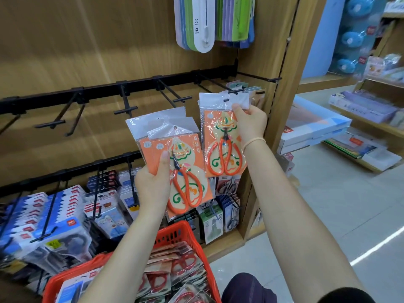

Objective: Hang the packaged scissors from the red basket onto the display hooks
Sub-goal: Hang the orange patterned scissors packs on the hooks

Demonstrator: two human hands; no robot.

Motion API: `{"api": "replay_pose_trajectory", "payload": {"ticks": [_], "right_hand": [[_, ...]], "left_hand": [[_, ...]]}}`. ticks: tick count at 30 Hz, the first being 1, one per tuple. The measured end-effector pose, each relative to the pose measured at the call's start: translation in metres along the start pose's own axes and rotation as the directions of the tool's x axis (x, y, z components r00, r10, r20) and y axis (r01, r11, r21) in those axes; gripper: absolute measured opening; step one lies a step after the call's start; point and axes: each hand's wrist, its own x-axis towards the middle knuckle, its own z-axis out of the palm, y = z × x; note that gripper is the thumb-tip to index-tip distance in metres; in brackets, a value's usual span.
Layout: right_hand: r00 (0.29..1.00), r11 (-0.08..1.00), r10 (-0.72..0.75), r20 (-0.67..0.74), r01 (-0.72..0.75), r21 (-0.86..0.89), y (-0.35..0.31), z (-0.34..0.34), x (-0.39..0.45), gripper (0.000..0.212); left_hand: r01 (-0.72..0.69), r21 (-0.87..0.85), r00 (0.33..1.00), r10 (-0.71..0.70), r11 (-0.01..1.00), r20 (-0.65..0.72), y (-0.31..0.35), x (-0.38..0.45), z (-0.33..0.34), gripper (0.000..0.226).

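Orange-carded packaged scissors (225, 138), pinched by right hand (249, 123): align slot with black hook tip (235, 91) at centre-right. Left hand (153, 182) grips spare packs (175, 162).

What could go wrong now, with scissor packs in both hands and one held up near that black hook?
1. The right hand pinches its pack just under the hang hole; the hole sits slightly below the hook tip, so it may miss.
2. The left hand grips a fanned stack of packs by one lower corner; some could slide out.
3. The red basket sits below, so dropped packs might land there or on the floor.
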Motion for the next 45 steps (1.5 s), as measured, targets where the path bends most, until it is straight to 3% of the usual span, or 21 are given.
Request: {"api": "replay_pose_trajectory", "payload": {"ticks": [7, 11, 13, 17, 22, 25, 28, 33, 40, 45], "right_hand": [[0.997, 1.000, -0.003, -0.071, 0.003, 0.000, 0.012, -0.001, 0.002, 0.017], [0.994, 0.999, -0.042, -0.103, 0.040, -0.026, 0.023, 0.002, -0.009, 0.054], [0.987, 0.992, -0.089, -0.137, 0.075, -0.101, 0.026, 0.006, -0.022, 0.062], [0.975, 0.977, -0.205, -0.080, 0.199, -0.077, 0.031, 0.019, -0.056, 0.014], [0.977, 0.993, -0.104, 0.185, 0.092, 0.071, 0.035, 0.027, -0.089, 0.030], [0.971, 0.992, -0.044, 0.237, 0.014, 0.128, 0.033, 0.021, -0.098, 0.029], [0.968, 0.979, 0.010, 0.249, -0.060, 0.196, 0.030, 0.007, -0.096, 0.013], [0.961, 0.971, 0.005, 0.278, -0.071, 0.230, 0.026, -0.019, -0.082, 0.001], [0.981, 0.974, -0.004, 0.193, -0.040, 0.222, 0.025, -0.053, -0.044, 0.005], [0.996, 0.990, -0.028, 0.080, 0.017, 0.143, 0.019, -0.060, -0.013, 0.012]], "left_hand": [[-0.028, 0.035, 1.000, 0.028, 0.999, 0.001, -0.002, -0.002, -0.004, 0.041], [0.010, 0.026, 1.000, -0.010, 1.000, -0.006, -0.003, -0.001, -0.008, 0.041], [0.036, 0.014, 0.999, -0.036, 0.999, -0.017, -0.002, -0.002, -0.010, 0.035], [0.087, -0.073, 0.996, -0.086, 0.994, 0.012, 0.003, -0.003, -0.017, 0.014], [0.078, -0.155, 0.995, -0.067, 0.985, 0.072, 0.009, -0.003, -0.017, 0.010], [0.076, -0.155, 0.992, -0.059, 0.985, 0.113, 0.011, -0.004, -0.013, 0.009], [0.093, -0.125, 0.981, -0.070, 0.988, 0.179, 0.009, -0.005, -0.008, 0.008], [0.116, -0.042, 0.968, -0.104, 0.992, 0.228, 0.008, -0.005, 0.003, 0.033], [0.044, 0.123, 0.950, -0.079, 0.991, 0.302, 0.014, 0.001, 0.013, 0.022], [-0.015, 0.150, 0.955, -0.030, 0.989, 0.294, 0.020, 0.009, 0.013, 0.011]]}}
